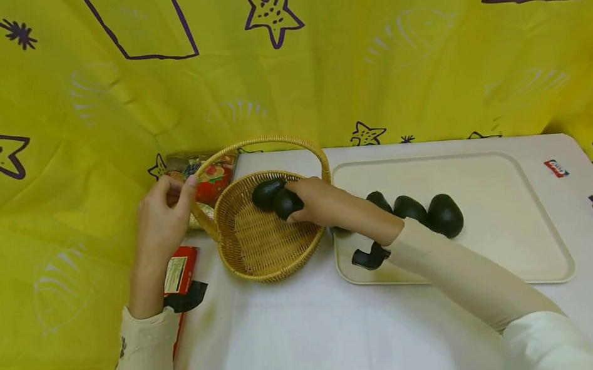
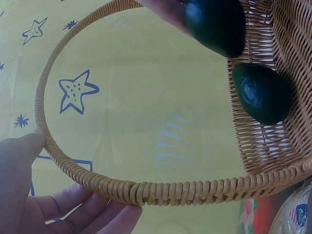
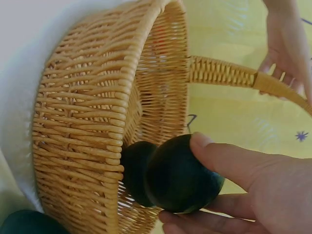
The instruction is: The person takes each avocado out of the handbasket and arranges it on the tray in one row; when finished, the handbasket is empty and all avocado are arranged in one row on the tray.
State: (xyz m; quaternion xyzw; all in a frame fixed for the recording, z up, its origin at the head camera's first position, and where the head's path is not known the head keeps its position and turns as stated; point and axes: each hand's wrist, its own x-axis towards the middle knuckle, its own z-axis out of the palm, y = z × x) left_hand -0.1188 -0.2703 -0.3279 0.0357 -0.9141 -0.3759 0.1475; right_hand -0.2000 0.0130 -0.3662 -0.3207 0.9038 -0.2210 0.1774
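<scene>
Dark green avocado (image 3: 183,175), pinched between thumb and curled fingers of the right hand (image 1: 318,202), held just inside the wicker basket (image 1: 259,241) near its far rim. Touching a second avocado (image 1: 266,193) already lying in that basket, deeper than the grip. Basket handle (image 2: 146,190) steadied by left hand (image 1: 161,220), fingers curled round it. Three more avocados (image 1: 445,215) on the tray (image 1: 508,231) right of the basket.

No readable text showing anywhere.
Labels are sitting on the red packet (image 1: 177,275), the small red-and-blue sticker (image 1: 556,167) and the snack bag (image 2: 297,217), but their print is possibly too blurred to make out.
</scene>
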